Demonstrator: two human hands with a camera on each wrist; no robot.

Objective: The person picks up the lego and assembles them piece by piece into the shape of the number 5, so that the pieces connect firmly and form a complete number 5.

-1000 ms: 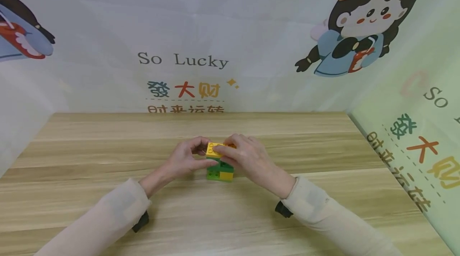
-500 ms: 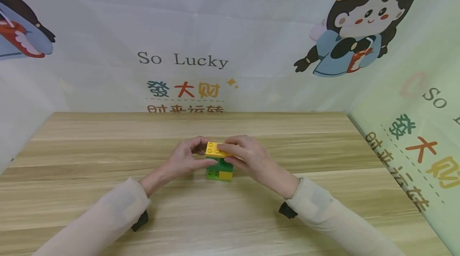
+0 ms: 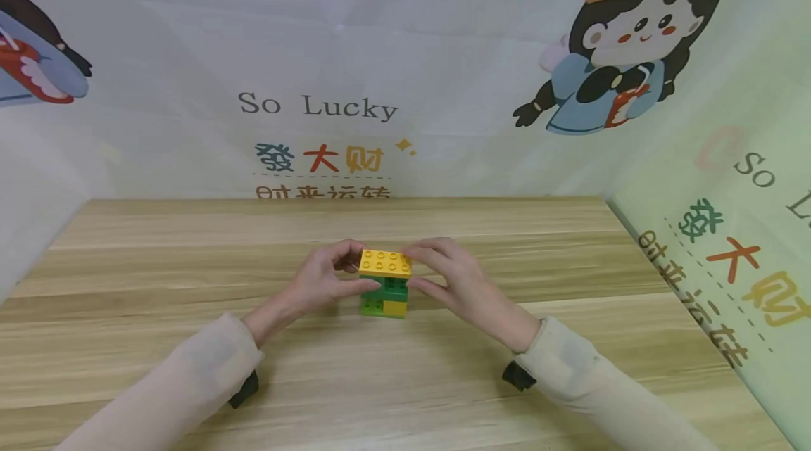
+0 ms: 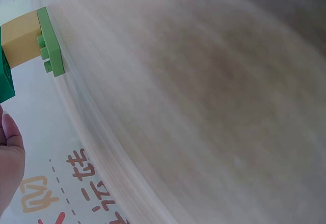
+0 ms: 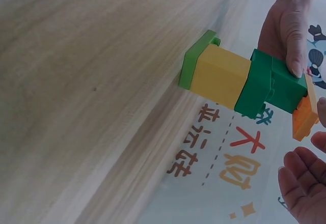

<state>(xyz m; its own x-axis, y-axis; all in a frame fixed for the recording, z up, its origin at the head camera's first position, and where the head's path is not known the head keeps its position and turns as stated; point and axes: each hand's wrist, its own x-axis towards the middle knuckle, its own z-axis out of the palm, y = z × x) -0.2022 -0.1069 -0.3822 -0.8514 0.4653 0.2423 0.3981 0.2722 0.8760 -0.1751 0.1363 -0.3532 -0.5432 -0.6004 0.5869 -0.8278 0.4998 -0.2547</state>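
A toy brick stack stands on the table. It has a light green base plate (image 5: 196,58), a yellow block (image 5: 221,76), two dark green bricks (image 5: 254,84) and a yellow studded plate (image 3: 385,264) on top. My left hand (image 3: 323,278) holds the upper dark green brick (image 5: 288,86), thumb in front and fingers behind. Beside the stack's right side, my right hand (image 3: 465,293) has its fingers loosely spread, the tips by the yellow plate's edge; whether they touch it I cannot tell. The left wrist view shows only the stack's lower part, near part of a hand (image 4: 10,158).
The wooden table (image 3: 190,240) reaches back to a white printed backdrop (image 3: 443,85). A second printed panel (image 3: 728,191) stands along the right edge. Black wrist straps (image 3: 519,375) hang under the sleeves.
My right hand has drawn back to the right, its fingers coming off the top of the yellow plate, so its studs now show. My left hand keeps its hold on the stack.
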